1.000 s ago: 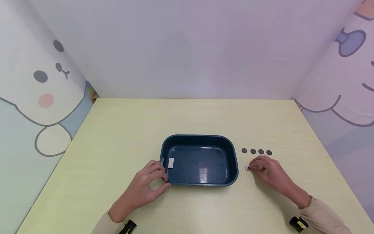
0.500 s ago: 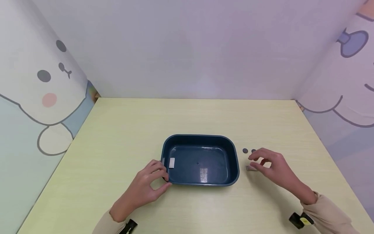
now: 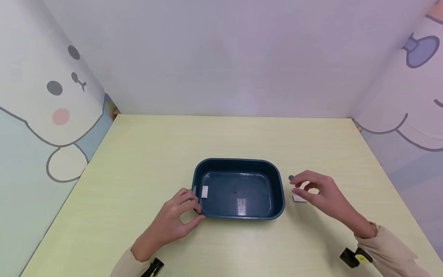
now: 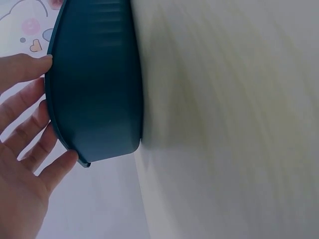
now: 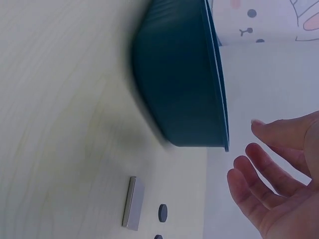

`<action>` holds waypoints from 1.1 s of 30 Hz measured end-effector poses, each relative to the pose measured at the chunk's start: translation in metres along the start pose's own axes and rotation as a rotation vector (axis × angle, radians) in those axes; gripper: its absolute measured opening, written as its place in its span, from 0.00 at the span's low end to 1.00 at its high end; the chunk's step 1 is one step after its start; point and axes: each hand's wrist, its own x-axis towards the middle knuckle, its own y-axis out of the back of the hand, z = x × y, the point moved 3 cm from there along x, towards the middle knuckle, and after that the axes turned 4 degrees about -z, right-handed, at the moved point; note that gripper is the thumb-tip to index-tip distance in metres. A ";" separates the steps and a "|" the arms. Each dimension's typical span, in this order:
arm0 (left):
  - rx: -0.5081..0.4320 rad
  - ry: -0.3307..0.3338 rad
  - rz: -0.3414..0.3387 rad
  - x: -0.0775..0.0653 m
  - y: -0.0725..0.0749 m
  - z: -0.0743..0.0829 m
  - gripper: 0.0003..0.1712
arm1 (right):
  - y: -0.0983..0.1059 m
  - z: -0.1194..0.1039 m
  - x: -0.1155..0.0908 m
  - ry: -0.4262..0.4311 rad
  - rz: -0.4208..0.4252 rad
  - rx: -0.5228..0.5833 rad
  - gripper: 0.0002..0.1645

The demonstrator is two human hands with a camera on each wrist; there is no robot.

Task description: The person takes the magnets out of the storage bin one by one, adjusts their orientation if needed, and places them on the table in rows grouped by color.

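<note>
My left hand (image 3: 176, 215) holds the left front corner of a dark blue plastic basin (image 3: 238, 218), its fingers along the rim. In the left wrist view the fingertips and thumb meet the rim edge. My right hand (image 3: 320, 190) hovers right of the basin, fingers bent and apart, with nothing between them in the right wrist view. Just below it lies a small flat silvery-white block (image 3: 299, 199). A small dark round disc (image 3: 291, 177) shows past its fingertips; the hand hides others in the head view. Inside the basin, at its left end, is a white rectangular piece (image 3: 204, 192).
The pale wooden table (image 3: 166, 146) stretches around the basin. A plain wall (image 3: 225, 69) rises along its back edge, and side walls with cartoon animals stand left and right. In the right wrist view a second dark disc (image 5: 158, 237) shows at the lower edge.
My right hand has let go of the small block and lifted off it, moving slightly toward the back of the table, over the row of discs. My left hand has stayed at the basin's rim.
</note>
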 end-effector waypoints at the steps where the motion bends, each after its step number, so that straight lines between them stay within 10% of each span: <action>1: 0.000 -0.001 0.001 0.000 0.000 0.000 0.09 | 0.000 -0.002 0.001 0.003 -0.005 0.009 0.22; 33: 0.015 0.018 -0.022 0.002 0.001 0.001 0.09 | -0.014 -0.029 0.035 0.008 -0.090 0.177 0.17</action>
